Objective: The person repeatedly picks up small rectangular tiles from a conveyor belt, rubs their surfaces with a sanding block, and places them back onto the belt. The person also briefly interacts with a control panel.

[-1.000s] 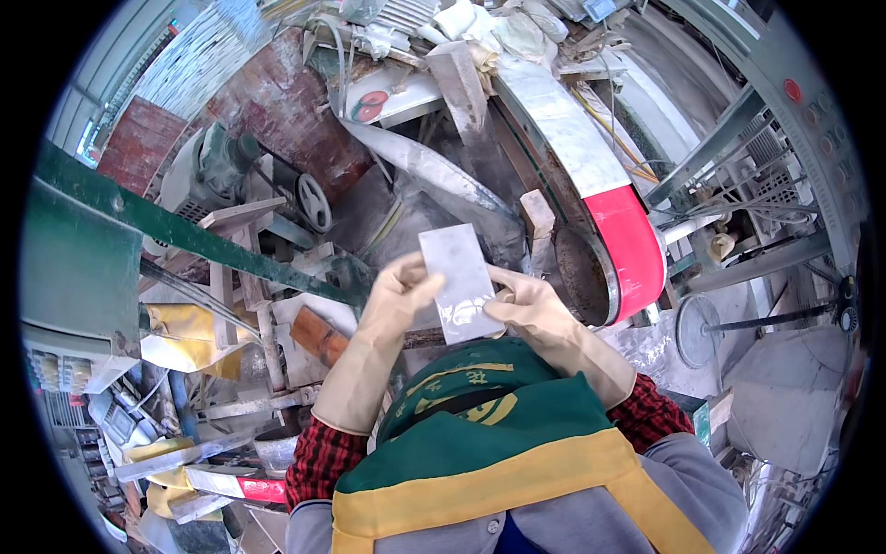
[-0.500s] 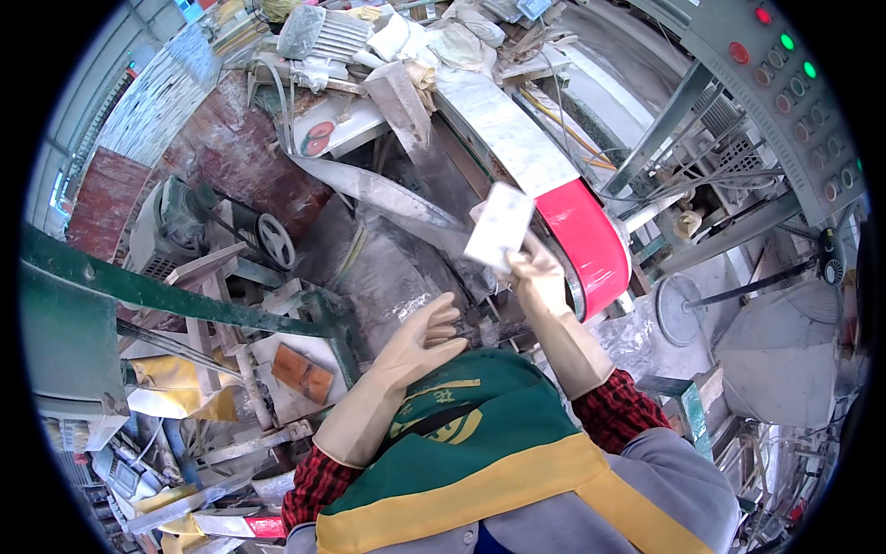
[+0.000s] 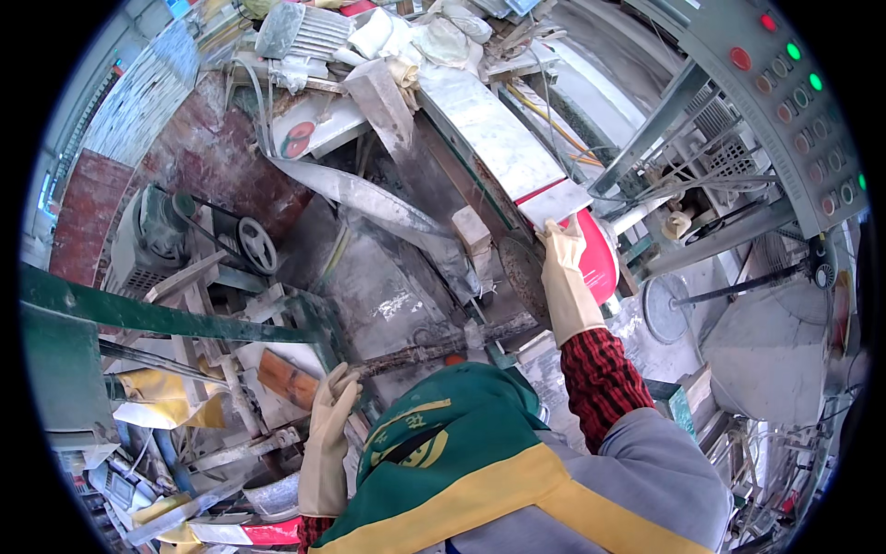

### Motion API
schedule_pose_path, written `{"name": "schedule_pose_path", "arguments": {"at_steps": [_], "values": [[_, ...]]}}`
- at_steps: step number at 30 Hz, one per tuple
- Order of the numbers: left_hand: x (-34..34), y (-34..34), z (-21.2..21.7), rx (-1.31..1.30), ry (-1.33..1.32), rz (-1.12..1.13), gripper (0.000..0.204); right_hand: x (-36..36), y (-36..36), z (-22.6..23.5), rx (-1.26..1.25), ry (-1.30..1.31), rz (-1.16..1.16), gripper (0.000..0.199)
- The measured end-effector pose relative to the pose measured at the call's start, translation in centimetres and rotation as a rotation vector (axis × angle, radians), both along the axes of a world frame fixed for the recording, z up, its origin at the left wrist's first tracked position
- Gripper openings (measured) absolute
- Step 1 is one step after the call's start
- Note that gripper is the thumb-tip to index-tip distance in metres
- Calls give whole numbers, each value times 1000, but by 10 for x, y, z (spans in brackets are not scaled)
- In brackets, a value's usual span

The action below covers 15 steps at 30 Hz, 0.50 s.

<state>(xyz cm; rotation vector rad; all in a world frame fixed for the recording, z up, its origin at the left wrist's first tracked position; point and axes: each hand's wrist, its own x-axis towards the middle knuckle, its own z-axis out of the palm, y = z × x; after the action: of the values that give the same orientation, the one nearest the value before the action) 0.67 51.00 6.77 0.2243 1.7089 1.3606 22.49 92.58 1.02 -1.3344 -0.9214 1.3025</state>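
Observation:
A small white rectangular tile (image 3: 556, 201) lies on the end of the red conveyor belt (image 3: 602, 263), just short of a row of white stone pieces (image 3: 489, 134). My right hand (image 3: 565, 268), in a cream rubber glove, grips the near edge of that tile; its thumb is partly hidden. Low on the left, my left hand (image 3: 332, 411) wears a matching glove. It is empty, its fingers loosely bent and apart, close to an orange-brown block (image 3: 288, 377).
A control panel (image 3: 798, 111) with lit buttons stands at the upper right. A green beam (image 3: 166, 300) crosses the left side, below a motor with a pulley wheel (image 3: 257, 246). Cloths and bags (image 3: 406, 42) are heaped at the far end. A wooden block (image 3: 472, 231) stands beside the belt.
My right hand has carried the tile rightward and away from me, from the air onto the belt. My left hand has dropped back toward the lower left.

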Motion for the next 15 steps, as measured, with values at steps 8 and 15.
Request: {"name": "schedule_pose_path", "arguments": {"at_steps": [8, 15], "values": [[3, -14, -8, -10, -41, 101, 54, -3, 24, -22, 11, -423, 145, 61], [-3, -24, -22, 21, -64, 141, 52, 43, 26, -28, 13, -83, 56, 55]]}}
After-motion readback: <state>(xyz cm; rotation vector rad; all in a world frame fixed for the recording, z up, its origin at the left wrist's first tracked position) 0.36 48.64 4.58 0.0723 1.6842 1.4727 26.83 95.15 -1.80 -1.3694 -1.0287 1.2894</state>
